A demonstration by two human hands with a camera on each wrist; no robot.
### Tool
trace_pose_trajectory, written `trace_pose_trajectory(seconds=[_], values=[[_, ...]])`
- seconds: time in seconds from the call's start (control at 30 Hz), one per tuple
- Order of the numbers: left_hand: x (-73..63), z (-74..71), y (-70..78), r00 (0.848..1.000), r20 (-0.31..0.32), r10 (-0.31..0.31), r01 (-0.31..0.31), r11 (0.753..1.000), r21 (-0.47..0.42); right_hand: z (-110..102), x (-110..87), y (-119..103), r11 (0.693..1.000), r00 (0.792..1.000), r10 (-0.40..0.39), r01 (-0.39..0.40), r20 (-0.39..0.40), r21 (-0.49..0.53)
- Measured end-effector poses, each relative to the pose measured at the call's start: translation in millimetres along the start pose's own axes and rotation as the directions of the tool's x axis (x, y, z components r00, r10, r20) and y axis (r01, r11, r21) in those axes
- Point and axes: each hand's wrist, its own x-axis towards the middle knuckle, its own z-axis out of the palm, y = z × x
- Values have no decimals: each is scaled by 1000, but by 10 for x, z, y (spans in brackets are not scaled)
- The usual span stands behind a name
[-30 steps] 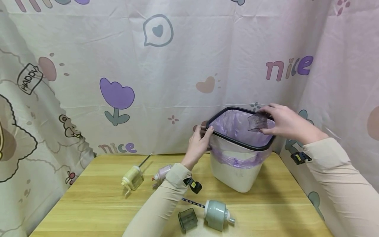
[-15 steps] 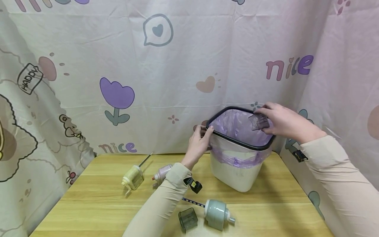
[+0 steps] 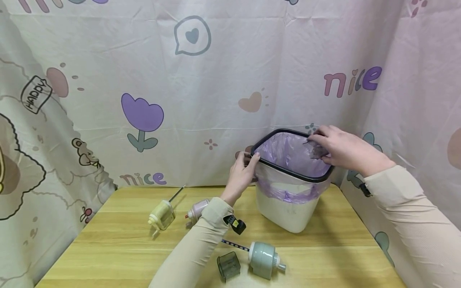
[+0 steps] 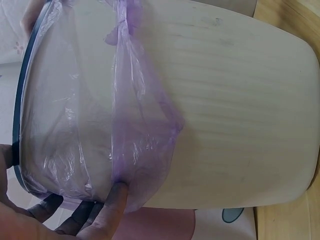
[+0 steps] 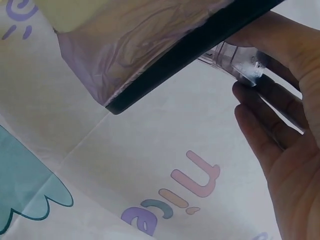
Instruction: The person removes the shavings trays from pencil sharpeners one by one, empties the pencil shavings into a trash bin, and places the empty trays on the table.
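A white trash bin with a black rim and a purple bag stands on the table, tilted a little. My left hand grips its left rim corner, thumb at the rim and fingertips against the bagged side. Over the bin's mouth, my right hand pinches a clear, smoky shavings drawer. That drawer shows between thumb and fingers beyond the rim in the right wrist view. Near the front lies a green pencil sharpener with a pencil in it, beside another smoky shavings drawer.
A yellow pencil sharpener with a pencil in it lies at the left of the wooden table. A pink sharpener sits partly behind my left forearm. Printed cloth hangs right behind the table and along both sides.
My right hand has shifted slightly left and turned the shavings drawer, so less of it shows and it tips further into the bin. My left hand and the bin keep their places.
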Motion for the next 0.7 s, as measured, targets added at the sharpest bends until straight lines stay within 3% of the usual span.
trace_pose_trajectory(seconds=[0.23, 0.5, 0.7], values=[[-4, -5, -2, 1000, 14, 6, -6, 1000, -8, 19, 0, -55, 994, 989, -107, 103, -106, -42], [-6, -38, -25, 1000, 4, -4, 4, 1000, -9, 65, 60, -83, 978, 980, -178, 166, -89, -129], [15, -2, -17, 1000, 9, -1, 1, 1000, -25, 71, 62, -77, 953, 954, -266, 238, -136, -189]])
